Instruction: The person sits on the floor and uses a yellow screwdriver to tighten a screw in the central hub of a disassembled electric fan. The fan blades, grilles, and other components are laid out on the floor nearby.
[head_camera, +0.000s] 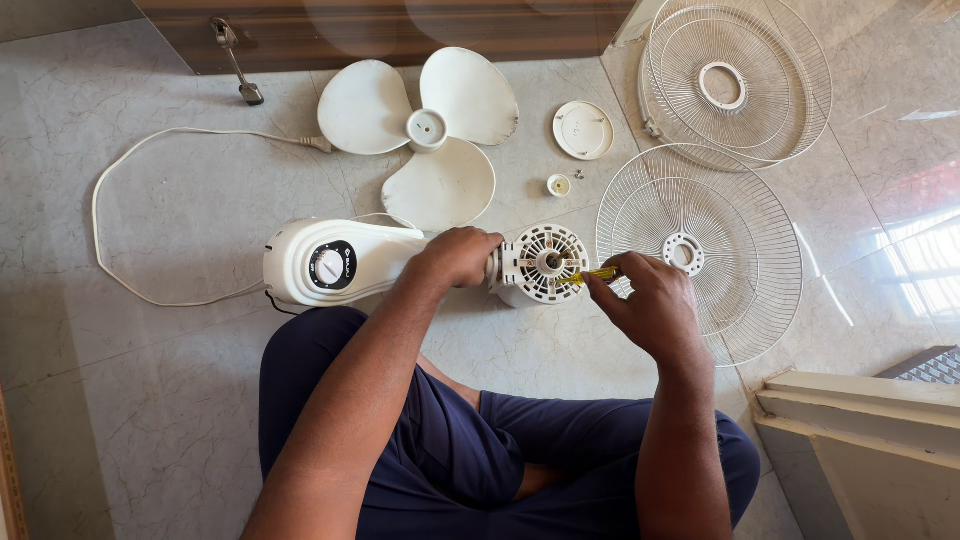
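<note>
A white fan body (335, 262) with a round control knob lies on the marble floor in front of my crossed legs. My left hand (458, 256) grips its neck just behind the motor housing (540, 264). My right hand (648, 303) holds a yellow-handled screwdriver (592, 276), whose tip points into the slotted front of the motor housing. Both forearms reach forward from the bottom of the view.
A three-blade white fan blade (428, 130) lies beyond the body. Two wire guard grilles (700, 250) (737, 80) rest at the right. A round white cap (583, 130), a small spinner nut (559, 185), a white power cord (150, 150) and a hammer (237, 62) lie around.
</note>
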